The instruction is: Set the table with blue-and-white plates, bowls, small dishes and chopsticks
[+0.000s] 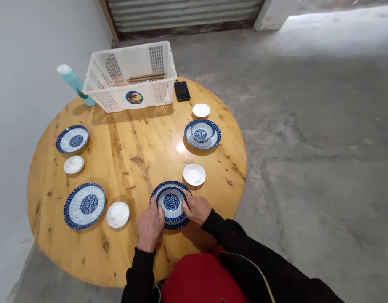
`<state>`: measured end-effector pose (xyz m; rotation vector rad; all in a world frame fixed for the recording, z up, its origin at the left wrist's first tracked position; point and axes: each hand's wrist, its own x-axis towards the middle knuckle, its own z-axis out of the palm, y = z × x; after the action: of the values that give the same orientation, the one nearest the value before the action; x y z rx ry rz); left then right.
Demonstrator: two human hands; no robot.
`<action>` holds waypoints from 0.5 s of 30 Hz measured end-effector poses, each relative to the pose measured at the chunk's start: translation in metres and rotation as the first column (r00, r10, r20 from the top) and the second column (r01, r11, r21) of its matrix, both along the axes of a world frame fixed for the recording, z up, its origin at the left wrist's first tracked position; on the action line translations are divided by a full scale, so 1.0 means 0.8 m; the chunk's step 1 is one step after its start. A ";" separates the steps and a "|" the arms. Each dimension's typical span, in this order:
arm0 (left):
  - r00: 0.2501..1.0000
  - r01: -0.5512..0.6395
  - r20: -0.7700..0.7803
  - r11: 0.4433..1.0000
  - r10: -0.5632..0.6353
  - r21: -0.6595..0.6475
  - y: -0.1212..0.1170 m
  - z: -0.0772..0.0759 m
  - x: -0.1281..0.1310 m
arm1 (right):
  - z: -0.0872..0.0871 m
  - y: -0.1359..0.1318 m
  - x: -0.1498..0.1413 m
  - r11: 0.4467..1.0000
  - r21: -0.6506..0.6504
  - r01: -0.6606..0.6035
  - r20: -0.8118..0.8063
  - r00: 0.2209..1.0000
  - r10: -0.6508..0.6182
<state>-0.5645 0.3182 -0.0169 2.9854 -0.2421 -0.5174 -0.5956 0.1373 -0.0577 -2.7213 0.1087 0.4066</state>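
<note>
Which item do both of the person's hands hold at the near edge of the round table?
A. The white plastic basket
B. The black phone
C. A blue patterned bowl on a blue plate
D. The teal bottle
C: the left hand and right hand grip the blue patterned bowl resting on the blue plate.

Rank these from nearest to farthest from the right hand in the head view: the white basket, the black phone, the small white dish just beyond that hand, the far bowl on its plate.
From the right hand:
1. Small white dish, just beyond it.
2. Bowl on its plate, farther up the right side.
3. Black phone, near the far edge.
4. White basket, far side, to the left.
</note>
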 end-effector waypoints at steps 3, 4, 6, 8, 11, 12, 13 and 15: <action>0.999 -0.040 -0.001 0.981 0.041 -0.188 0.008 -0.012 0.002 | -0.006 0.001 0.000 0.991 0.121 0.047 0.052 0.997 -0.054; 0.998 -0.062 -0.034 0.964 0.055 -0.260 0.010 -0.017 0.003 | -0.009 0.003 0.001 0.983 0.173 0.067 0.062 0.995 -0.079; 0.990 -0.122 -0.117 0.915 0.083 -0.385 0.012 -0.028 0.005 | -0.013 0.007 0.004 0.957 0.268 0.114 0.063 0.989 -0.135; 0.979 -0.177 -0.176 0.865 0.105 -0.470 0.012 -0.038 0.006 | -0.016 0.012 0.008 0.928 0.336 0.162 0.064 0.979 -0.194; 0.974 -0.209 -0.189 0.816 0.124 -0.539 0.013 -0.044 0.004 | -0.014 0.022 0.006 0.893 0.386 0.231 0.084 0.955 -0.284; 0.975 -0.205 -0.187 0.809 0.120 -0.551 0.014 -0.043 0.002 | -0.012 0.024 0.002 0.883 0.396 0.252 0.092 0.946 -0.311; 0.977 -0.197 -0.184 0.803 0.110 -0.562 0.016 -0.041 -0.001 | -0.010 0.027 -0.004 0.873 0.404 0.273 0.100 0.936 -0.339; 0.980 -0.169 -0.184 0.789 0.073 -0.591 0.021 -0.035 -0.009 | -0.006 0.032 -0.021 0.850 0.428 0.309 0.116 0.913 -0.390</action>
<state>-0.5721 0.3349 -0.0446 2.3025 -0.1591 -0.5261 -0.6124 0.1632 -0.0628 -2.2517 0.4158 0.0364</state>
